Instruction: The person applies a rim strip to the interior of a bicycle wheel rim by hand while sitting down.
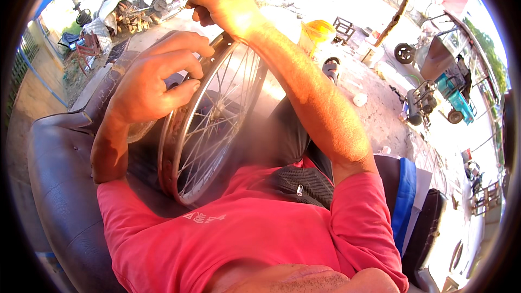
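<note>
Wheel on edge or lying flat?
On edge, somewhat tilted: the wheel shows as a narrow oval, with both its outer rim and its spoked side visible.

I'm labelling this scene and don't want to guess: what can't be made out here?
All in the head view:
- Whether the right hand pinches anything: hidden by its curled fingers.
- The left hand's palm: hidden by the back of the hand.
- Part of the wheel's upper rim: behind the right forearm; its lower right side is blurred.
- The yellow container's contents: lost in glare.
</note>
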